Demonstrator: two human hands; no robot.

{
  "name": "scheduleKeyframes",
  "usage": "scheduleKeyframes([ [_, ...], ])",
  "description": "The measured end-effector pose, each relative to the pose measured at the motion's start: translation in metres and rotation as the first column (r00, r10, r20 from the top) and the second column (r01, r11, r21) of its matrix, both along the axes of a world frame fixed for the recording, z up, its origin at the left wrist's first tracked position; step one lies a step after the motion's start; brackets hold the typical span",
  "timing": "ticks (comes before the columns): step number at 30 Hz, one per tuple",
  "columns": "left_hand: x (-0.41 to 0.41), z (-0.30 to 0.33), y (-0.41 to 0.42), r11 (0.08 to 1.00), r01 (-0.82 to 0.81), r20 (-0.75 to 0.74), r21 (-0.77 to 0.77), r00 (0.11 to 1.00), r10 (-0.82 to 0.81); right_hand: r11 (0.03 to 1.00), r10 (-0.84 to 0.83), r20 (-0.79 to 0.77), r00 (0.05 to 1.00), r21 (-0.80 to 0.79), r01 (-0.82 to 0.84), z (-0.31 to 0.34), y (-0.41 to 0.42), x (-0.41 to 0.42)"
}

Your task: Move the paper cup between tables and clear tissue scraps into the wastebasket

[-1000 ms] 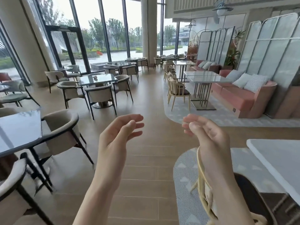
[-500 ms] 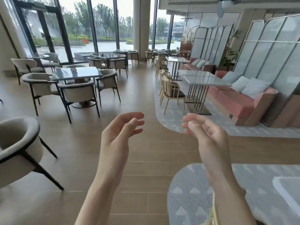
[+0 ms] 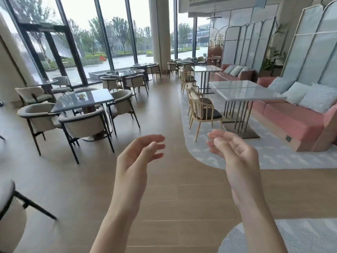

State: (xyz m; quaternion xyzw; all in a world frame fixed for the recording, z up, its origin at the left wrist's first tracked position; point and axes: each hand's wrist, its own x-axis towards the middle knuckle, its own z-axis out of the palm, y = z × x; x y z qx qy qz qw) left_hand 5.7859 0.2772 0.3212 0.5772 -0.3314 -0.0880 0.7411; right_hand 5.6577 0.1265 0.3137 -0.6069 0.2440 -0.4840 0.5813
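I have both hands raised in front of me over the wooden floor (image 3: 164,198), and neither holds anything. My left hand (image 3: 135,157) has a released grip, fingers loosely bent and pointing toward the right one. My right hand (image 3: 235,156) is the same, relaxed and bare, palm turned inward.

I cannot see a paper cup for certain from here. On the dark worktop (image 3: 83,100) to my left, ringed by padded chairs (image 3: 83,125), there is a small pale object (image 3: 81,96), but it is too small and blurred for me to call it the cup or a tissue scrap. The white marble worktop (image 3: 244,92) to my right, beside the pink sofa (image 3: 291,121), shows nothing I can make out. No wastebasket is in view.

Judging by my bare hands and the open floor ahead, I take this as walking between worktops, with the carrying and the tissue clearing not visibly done.
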Motion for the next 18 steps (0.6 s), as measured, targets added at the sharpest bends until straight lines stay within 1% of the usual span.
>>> scheduleKeyframes([
  [5, 0.097, 0.019, -0.126, 0.999, -0.047, 0.022, -0.012, 0.999, 0.048, 0.996, 0.085, -0.004, 0.996, 0.001, -0.085, 0.013, -0.125, 0.108],
  [9, 0.167, 0.034, -0.203, 0.997, -0.073, 0.016, -0.035, 0.997, 0.074, 0.992, 0.122, -0.009, 0.992, -0.008, -0.122, 0.033, -0.206, 0.184],
  [13, 0.24, 0.023, -0.277, 0.994, -0.088, -0.03, -0.067, 0.996, 0.087, 0.991, 0.128, -0.051, 0.991, -0.023, -0.129, 0.028, -0.282, 0.254],
  [18, 0.347, -0.009, -0.371, 0.996, -0.063, -0.063, -0.06, 0.996, 0.059, 0.995, 0.098, -0.088, 0.991, -0.019, -0.1, 0.005, -0.373, 0.353],
])
